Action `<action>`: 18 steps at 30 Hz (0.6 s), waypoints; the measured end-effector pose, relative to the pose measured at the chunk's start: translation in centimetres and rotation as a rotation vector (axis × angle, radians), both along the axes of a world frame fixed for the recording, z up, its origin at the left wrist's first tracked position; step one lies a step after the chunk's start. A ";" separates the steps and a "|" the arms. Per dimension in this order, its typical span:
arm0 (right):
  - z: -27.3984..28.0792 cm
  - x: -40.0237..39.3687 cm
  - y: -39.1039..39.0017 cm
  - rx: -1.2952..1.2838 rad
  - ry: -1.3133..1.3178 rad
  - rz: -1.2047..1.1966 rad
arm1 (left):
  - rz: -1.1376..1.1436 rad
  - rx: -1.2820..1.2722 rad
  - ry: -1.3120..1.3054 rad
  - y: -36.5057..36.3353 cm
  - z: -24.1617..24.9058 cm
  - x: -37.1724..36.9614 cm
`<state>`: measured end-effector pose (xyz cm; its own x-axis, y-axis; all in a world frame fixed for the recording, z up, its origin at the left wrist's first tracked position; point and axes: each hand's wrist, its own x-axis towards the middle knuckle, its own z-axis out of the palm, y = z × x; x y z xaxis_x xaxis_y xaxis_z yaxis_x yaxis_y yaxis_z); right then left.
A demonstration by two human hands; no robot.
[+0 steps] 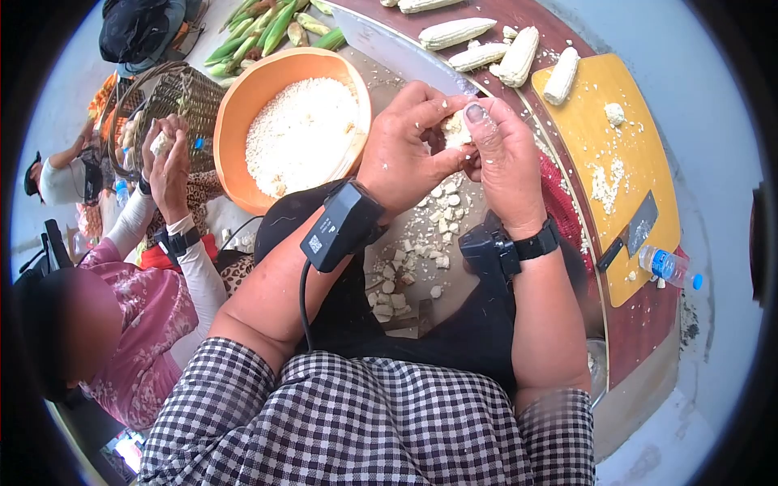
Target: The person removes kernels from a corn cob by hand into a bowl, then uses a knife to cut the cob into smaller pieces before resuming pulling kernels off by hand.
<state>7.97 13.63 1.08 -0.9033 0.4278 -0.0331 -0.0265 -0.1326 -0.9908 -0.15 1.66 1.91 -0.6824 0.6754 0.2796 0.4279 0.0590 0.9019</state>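
Cropped shirt [365, 417], half-hidden corn piece [456, 131]

At centre, the left hand [409, 146] and right hand [512, 158] meet around a corn cob piece [456, 130], above scattered cob chunks [391, 303]. To the left, a basin [230, 150] holds corn kernels [292, 134]; a wicker basket [190, 101] stands farther left, unhusked corn ears [278, 28] lie behind. To the right, a table [644, 344] bears husked corn ears [456, 33] and a cutting board [644, 154], with a cleaver [642, 223] and bottle [664, 265] toward its near end.
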 end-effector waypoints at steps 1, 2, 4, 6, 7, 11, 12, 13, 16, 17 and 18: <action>0.0 0.1 0.0 -0.004 0.003 0.001 | -0.005 0.001 0.000 0.0 -0.2 0.0; 0.0 0.1 0.0 -0.008 0.006 0.001 | -0.010 0.003 -0.001 0.0 -0.3 -0.1; -0.3 -0.1 -0.1 0.031 0.022 -0.029 | -0.015 0.001 0.001 -0.1 -0.4 -0.1; -0.6 -0.2 -0.1 0.102 0.025 -0.051 | -0.015 -0.007 0.007 0.0 -0.4 -0.1; -0.7 -0.2 0.0 0.153 0.020 -0.058 | -0.018 -0.001 0.005 -0.1 -0.4 -0.1; -0.5 -0.1 -0.1 0.253 -0.010 -0.079 | -0.019 -0.017 0.032 -0.1 -0.4 0.0; -0.3 0.0 -0.1 0.212 -0.018 -0.077 | -0.017 -0.030 0.049 -0.1 -0.4 0.0; -0.1 0.1 -0.1 0.172 -0.027 -0.076 | -0.023 -0.018 0.048 -0.1 -0.3 0.1; -0.4 0.0 0.0 0.142 0.001 -0.098 | -0.036 0.006 0.028 0.0 -0.2 0.2; -0.5 -0.1 0.0 0.148 0.020 -0.109 | -0.034 0.009 0.013 0.0 -0.1 0.2; -0.4 -0.2 -0.1 0.102 -0.003 -0.101 | -0.033 0.011 -0.002 0.0 -0.1 0.2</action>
<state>7.80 13.57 0.69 -0.8552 0.5181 0.0120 -0.0312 -0.0284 -0.9991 0.08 1.66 1.82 -0.6604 0.6945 0.2856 0.4275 0.0351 0.9033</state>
